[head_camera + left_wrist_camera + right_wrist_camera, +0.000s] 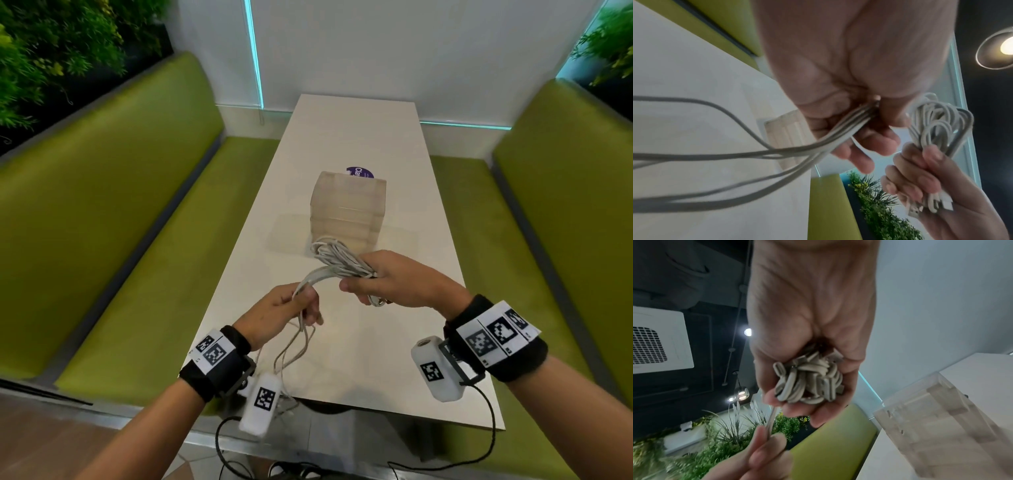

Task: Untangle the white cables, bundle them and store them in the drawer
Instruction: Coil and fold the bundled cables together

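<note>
Green benches (113, 212) flanking white table (356, 137)

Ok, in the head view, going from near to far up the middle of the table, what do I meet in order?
Loose cable strands hanging from the left hand → the coiled cable bundle gripped by the right hand → the translucent drawer unit → the purple round sticker → the table's far edge.
</note>
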